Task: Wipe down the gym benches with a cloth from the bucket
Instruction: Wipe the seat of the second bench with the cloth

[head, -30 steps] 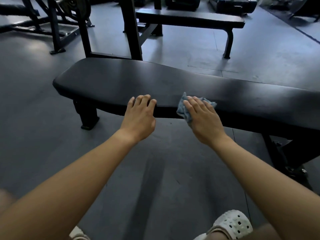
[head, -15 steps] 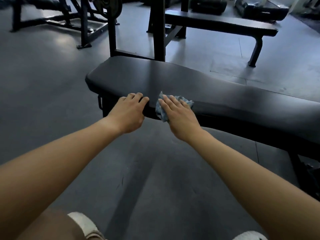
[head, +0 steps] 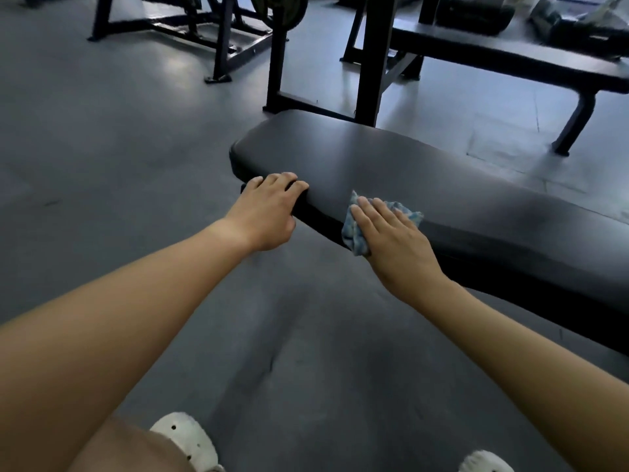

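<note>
A black padded gym bench (head: 425, 172) runs from the middle to the right edge of the view. My right hand (head: 391, 233) lies flat with straight fingers on a crumpled blue cloth (head: 354, 233), pressing it against the bench's near edge. The cloth drapes over that edge, partly hidden under my palm. My left hand (head: 269, 209) rests on the same edge close to the bench's left end, fingertips on the top surface. No bucket is in view.
A second black bench (head: 510, 59) stands behind at the right. Black rack uprights (head: 374, 56) rise just behind the near bench, with a weight plate (head: 286, 8) and a machine frame (head: 218, 46) at the back left. The floor is grey rubber; my white shoes (head: 187, 437) are below.
Both hands have slid left along the bench's near edge toward its end, the right one taking the cloth with it. The view has shifted with them.
</note>
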The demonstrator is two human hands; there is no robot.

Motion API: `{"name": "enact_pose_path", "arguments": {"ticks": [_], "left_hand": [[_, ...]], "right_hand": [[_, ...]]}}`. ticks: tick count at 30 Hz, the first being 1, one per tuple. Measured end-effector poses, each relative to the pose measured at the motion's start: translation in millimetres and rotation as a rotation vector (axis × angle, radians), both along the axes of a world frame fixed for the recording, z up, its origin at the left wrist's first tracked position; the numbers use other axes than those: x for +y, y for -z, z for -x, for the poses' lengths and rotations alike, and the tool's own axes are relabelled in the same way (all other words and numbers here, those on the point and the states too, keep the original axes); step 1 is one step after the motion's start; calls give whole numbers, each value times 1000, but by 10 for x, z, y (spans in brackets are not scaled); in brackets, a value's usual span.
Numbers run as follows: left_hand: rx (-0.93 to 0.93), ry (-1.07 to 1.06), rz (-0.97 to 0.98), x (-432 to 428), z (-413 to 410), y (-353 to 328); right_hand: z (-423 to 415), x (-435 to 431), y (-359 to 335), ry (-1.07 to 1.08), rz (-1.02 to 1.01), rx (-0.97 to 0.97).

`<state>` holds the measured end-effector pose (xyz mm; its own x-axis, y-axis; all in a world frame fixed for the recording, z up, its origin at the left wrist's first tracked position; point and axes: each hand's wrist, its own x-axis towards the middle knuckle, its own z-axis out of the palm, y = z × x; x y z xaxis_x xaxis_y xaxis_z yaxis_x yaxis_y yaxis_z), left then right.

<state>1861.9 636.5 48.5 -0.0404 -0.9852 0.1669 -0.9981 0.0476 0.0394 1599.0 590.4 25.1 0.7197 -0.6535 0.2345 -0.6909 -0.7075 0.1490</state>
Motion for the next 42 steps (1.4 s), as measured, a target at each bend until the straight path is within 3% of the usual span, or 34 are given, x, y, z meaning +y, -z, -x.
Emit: {"name": "enact_pose_path", "arguments": {"ticks": [10,20,33,42], "left_hand": [[138,-72,71,-67,-465,44],[238,-162,64,-135,-767,96],[497,-310,-30,-253,-907,128],[526,-288,-13,-274,-1030,195]], "right_hand": [[-1359,-258,-172,-21,-105,40],[-899,-143,-174,-59,-80,92],[-2498,-659,-283,-47,-198,101],[-1948,-635,-175,-199,-224,91]]}}
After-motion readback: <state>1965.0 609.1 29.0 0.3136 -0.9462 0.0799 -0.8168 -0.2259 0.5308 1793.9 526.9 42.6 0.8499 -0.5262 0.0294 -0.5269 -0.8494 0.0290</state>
